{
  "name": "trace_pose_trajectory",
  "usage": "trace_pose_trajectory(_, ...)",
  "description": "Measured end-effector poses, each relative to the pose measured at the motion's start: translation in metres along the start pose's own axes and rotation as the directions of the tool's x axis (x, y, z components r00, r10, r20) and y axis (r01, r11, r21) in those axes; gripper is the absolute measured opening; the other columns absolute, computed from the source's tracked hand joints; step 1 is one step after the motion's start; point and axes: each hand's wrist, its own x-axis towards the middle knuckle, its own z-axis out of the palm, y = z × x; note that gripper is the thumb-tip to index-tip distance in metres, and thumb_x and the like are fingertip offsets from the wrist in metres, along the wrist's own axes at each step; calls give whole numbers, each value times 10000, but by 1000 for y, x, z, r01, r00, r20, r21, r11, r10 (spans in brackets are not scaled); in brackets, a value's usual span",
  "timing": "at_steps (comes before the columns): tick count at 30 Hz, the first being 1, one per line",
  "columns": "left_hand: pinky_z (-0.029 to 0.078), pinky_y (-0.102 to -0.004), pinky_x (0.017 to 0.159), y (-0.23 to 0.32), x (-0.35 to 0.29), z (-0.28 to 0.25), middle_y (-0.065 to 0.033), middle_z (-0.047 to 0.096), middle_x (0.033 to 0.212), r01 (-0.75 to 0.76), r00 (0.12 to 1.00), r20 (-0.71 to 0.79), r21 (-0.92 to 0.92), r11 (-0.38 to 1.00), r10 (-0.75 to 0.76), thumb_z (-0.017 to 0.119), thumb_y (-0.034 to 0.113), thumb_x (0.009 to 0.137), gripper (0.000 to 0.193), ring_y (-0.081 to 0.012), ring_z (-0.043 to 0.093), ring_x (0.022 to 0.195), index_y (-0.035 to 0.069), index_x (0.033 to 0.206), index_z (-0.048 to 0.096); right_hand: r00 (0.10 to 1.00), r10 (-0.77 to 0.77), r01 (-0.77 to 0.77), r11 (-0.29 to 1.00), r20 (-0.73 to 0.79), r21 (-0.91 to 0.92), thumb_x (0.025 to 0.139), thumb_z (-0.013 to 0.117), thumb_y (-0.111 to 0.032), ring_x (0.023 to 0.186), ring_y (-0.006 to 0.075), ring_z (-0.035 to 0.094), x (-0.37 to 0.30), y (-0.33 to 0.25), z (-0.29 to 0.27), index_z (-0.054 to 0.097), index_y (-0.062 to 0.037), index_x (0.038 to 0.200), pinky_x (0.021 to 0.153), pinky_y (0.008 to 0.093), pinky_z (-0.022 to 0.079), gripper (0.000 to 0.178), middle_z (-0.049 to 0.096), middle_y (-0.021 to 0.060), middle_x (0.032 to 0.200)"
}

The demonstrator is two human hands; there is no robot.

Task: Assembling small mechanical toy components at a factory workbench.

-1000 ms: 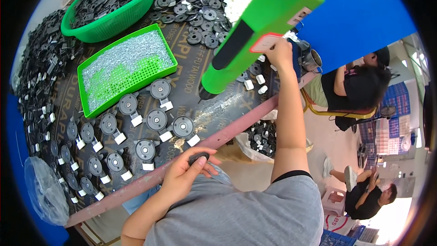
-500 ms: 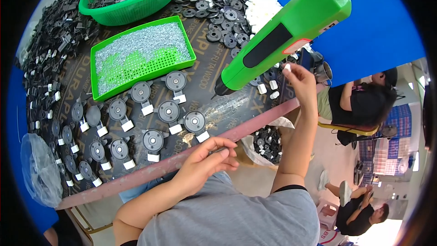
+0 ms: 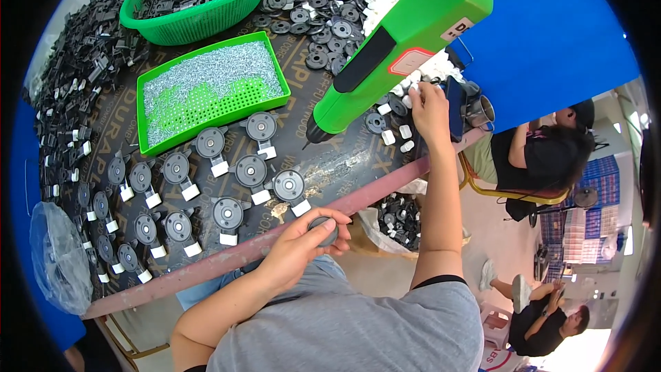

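My left hand [image 3: 306, 244], just off the table's front edge, is closed on a black round plastic disc [image 3: 325, 231], thumb across its face. Out to the right, my right hand [image 3: 432, 116] has its fingers pinched together at a small white plastic piece [image 3: 414, 89] by its fingertips; the fingers partly hide it. Loose white pieces [image 3: 388, 138] and a black disc [image 3: 375, 122] lie left of that hand. A green electric screwdriver [image 3: 385, 55] hangs over the table between my hands, bit pointing down. Several black disc assemblies with white tabs [image 3: 288, 184] stand in loose rows at the left.
A green tray [image 3: 281, 89] of screws and a green basket [image 3: 200, 24] of black parts stand behind the assemblies. Heaps of black parts [image 3: 89, 62] lie far left. A metal mug [image 3: 480, 111] stands beside my right hand. A sack of black parts [image 3: 396, 224] sits below the edge.
My right hand has moved left and slightly away, toward the white pieces. My left hand has turned, and the black disc now shows. The screwdriver appears further left in view.
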Motion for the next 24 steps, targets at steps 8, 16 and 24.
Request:
trace_pose_trajectory(8,477,-314,847,3,0,-1,-51,594,1023,17,998,53,25,1000,-18,465,218,1018,222,-156,592,937,71,1152,562,981,183,-191,957,56,219,986,524,-256,878,170,661,-26,-15,-30,581,0,1049,773,288,488,271,717,115,978)
trace_pose_trajectory(16,476,-347,835,4,-1,2,-76,590,997,27,1000,-12,59,998,-27,488,217,996,227,-187,588,929,50,1132,560,973,221,-193,937,-67,292,939,575,-214,896,357,607,-43,-21,-25,577,26,1031,777,410,468,257,650,195,985)
trace_pose_trajectory(24,477,-339,826,2,-1,0,-77,598,994,22,1000,-13,39,999,-21,501,225,993,228,-186,596,921,48,1122,563,958,110,-251,765,264,593,990,528,-184,968,159,656,-58,-58,-27,551,12,1091,832,288,496,223,703,126,1034)
